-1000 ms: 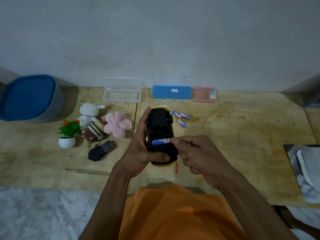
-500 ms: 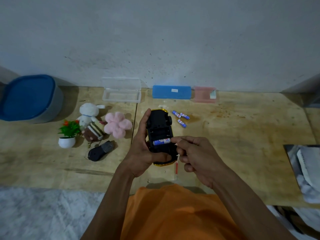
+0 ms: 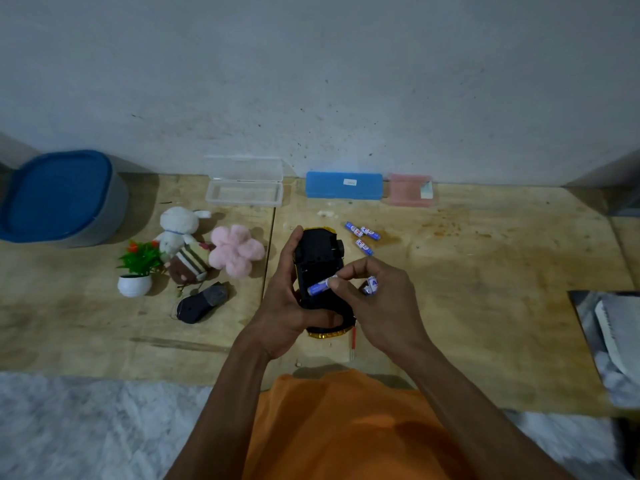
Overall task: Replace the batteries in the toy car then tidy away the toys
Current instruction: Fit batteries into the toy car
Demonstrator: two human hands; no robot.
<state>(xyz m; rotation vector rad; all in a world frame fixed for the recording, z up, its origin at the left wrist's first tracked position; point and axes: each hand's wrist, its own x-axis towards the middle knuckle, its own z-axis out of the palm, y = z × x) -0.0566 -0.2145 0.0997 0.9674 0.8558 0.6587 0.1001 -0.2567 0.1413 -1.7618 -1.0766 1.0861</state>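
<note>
The toy car (image 3: 317, 261) lies upside down, black underside up, yellow body edge showing at both ends. My left hand (image 3: 282, 306) wraps around its left side and holds it above the wooden board. A blue battery (image 3: 320, 285) sits tilted across the open compartment, pinched at its right end by my right hand (image 3: 374, 306). That hand also keeps other batteries (image 3: 371, 285) tucked between its fingers. Three loose batteries (image 3: 362, 235) lie on the board just beyond the car. A red screwdriver (image 3: 353, 339) lies under my right wrist.
Plush rabbit (image 3: 176, 226), striped plush (image 3: 188, 265), pink plush flower (image 3: 235, 249), potted toy plant (image 3: 136, 271) and a black mouse-shaped item (image 3: 201, 303) lie left. Clear open case (image 3: 244, 190), blue case (image 3: 344, 185), pink case (image 3: 410, 190) line the wall. Blue-lidded bin (image 3: 59, 199) far left.
My right hand has shifted right and tipped the battery's right end up out of the compartment. More batteries now show between its fingers. The left hand keeps its hold on the car.
</note>
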